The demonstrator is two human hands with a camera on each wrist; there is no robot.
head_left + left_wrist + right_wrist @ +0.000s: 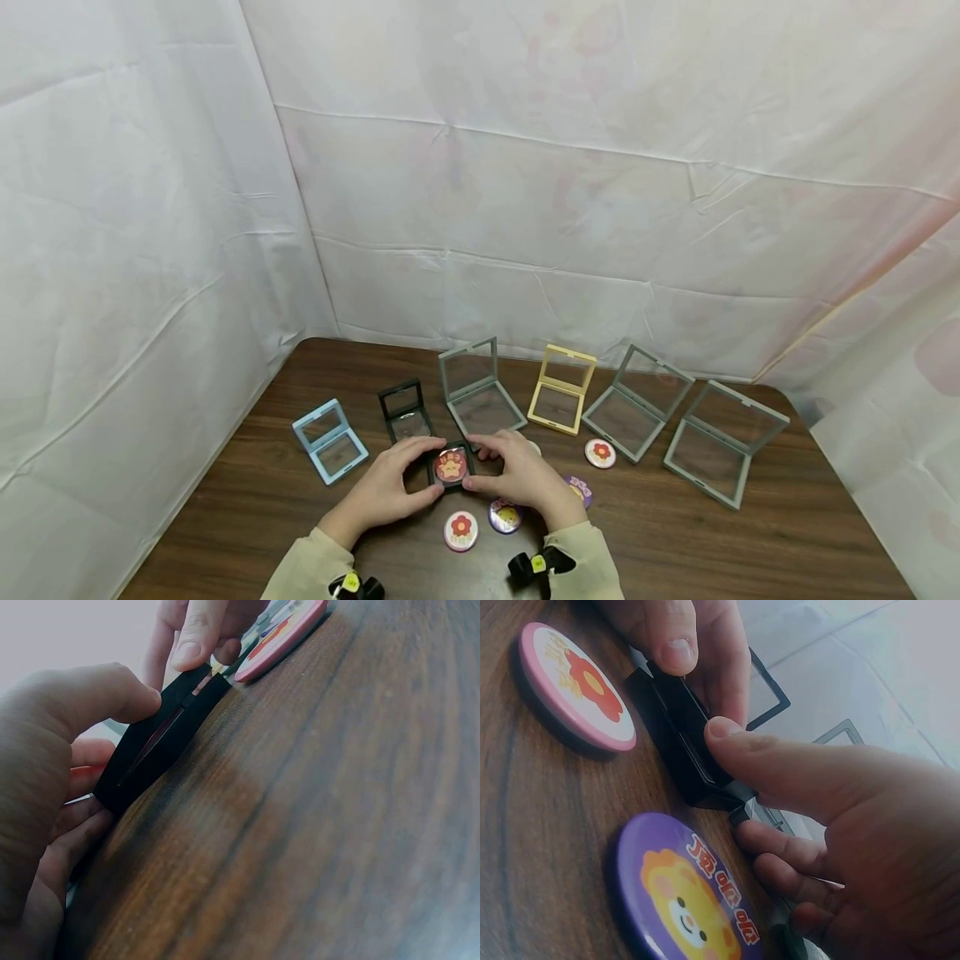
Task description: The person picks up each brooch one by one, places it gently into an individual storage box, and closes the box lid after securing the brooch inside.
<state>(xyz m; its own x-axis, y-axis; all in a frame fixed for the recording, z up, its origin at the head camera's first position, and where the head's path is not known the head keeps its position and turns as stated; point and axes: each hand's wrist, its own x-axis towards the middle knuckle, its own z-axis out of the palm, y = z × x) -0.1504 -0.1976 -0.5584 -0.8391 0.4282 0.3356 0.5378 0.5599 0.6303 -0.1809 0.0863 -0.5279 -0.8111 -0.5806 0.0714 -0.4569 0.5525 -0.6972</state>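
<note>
Head view: nearest on the desk (712,550) lies a pink-rimmed flower badge (461,531), face up, with a purple lion badge (505,516) just to its right; a second purple badge (578,490) is partly covered by the right wrist. Loose badges lying flat this close are presumably set there for easy reach.

Just beyond, the left hand (390,482) and right hand (517,473) pinch a small black display case (172,746) between them, thumbs on the near part, fingers curled round the sides. Inside sits a red badge with a yellow star (452,467). Both wrist views show the case low over the desk, its halves almost together with a narrow slit; whether it fully rests there cannot be told. Gripping opposite sides likely holds it square and stops the badge slipping.

Farther right lies another flower badge (600,453). Behind, from left to right, open frames form a loose arc: light blue (331,437), black (406,412), grey-green (474,389), yellow (561,386), then two more grey-green frames (640,402) (718,437). Their raised lids probably leave the clear lower panes accessible. White cloth (525,208) hangs farthest.
</note>
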